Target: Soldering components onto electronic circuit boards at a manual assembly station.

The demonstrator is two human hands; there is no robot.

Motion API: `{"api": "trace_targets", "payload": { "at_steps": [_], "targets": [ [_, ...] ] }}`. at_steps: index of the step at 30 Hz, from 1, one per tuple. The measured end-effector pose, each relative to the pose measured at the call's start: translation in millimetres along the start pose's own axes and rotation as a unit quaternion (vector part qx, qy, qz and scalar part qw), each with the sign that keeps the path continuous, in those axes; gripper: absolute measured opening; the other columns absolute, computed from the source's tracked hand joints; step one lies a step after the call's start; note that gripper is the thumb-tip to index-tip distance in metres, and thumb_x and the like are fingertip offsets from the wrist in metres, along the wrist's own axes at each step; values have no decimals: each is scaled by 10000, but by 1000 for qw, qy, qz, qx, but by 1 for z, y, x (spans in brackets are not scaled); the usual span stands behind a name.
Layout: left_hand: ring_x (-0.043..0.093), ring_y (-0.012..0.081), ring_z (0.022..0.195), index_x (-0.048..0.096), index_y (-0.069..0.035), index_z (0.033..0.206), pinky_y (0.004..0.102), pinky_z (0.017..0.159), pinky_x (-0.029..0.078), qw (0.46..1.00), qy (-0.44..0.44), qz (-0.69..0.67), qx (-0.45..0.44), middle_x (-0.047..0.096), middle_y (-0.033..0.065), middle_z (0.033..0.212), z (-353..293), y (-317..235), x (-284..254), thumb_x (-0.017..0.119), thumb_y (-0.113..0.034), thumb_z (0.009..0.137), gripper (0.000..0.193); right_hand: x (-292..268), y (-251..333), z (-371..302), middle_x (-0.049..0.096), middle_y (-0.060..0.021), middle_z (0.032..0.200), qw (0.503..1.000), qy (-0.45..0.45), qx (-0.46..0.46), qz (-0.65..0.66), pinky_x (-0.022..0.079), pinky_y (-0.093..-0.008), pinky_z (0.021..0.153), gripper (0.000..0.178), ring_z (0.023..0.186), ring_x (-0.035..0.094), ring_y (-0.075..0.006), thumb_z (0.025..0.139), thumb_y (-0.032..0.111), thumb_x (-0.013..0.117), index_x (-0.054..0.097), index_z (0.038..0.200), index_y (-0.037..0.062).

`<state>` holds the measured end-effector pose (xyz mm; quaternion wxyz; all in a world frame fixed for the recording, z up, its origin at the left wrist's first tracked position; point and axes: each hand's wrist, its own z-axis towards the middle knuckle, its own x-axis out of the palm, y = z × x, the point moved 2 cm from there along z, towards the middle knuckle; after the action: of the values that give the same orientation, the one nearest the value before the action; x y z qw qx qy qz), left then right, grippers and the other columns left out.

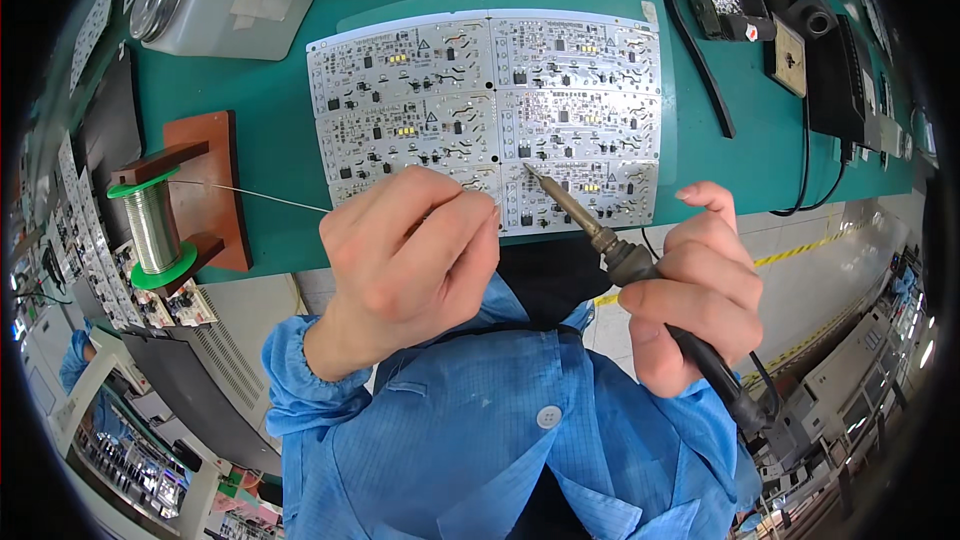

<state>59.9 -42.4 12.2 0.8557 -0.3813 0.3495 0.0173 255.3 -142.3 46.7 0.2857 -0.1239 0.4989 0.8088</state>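
Soldering iron (pixel 600 237), clamped in the right hand (pixel 695 285), tip on the white circuit panel (pixel 490 110) beyond the grip. Left hand (pixel 410 255) pinches solder wire (pixel 255 195) from the spool (pixel 150 225). A slipped tip could bridge neighbouring joints.

Showing a matt white circuit board panel (pixel 490 110) on a smooth green worktop (pixel 270 130); gleaming metal soldering iron (pixel 600 235) tip, black plastic grip; shiny solder wire spool (pixel 150 225) sitting in a brown wooden holder (pixel 205 190); translucent plastic bottle (pixel 220 8).

Bright, even overhead light, sharp centre, fisheye warp w/ dark rim.
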Motion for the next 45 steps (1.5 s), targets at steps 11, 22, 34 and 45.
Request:
{"api": "trace_targets", "payload": {
  "at_steps": [11,22,34,45],
  "targets": [
    [556,188,547,676,-47,797,297,455,407,999,21,29,18,555,41,703,2,2,3,737,25,586,231,-1,-5,-4,450,9,534,1000,4,4,19,452,-443,830,102,515,417,-158,651,155,671,718,718,95],
    [590,203,558,680,-22,821,279,455,439,1000,-26,-8,-7,589,70,738,21,5,-6,737,71,628,222,-11,-14,5,472,-26,549,999,-33,-9,42,457,-468,783,150,516,414,-176,673,157,663,686,756,34],
    [592,202,573,685,-68,823,316,481,448,999,20,28,-3,587,35,747,37,16,3,743,37,655,206,-2,-26,23,493,-39,553,999,-28,-18,39,463,-454,772,175,505,418,-184,665,153,678,693,770,14],
    [603,201,595,700,-54,848,305,495,456,999,38,26,-18,593,53,748,37,18,2,738,48,674,205,2,-25,28,482,-24,544,1000,1,-15,25,465,-441,772,163,510,418,-176,674,162,677,707,770,33]
  ]
}}
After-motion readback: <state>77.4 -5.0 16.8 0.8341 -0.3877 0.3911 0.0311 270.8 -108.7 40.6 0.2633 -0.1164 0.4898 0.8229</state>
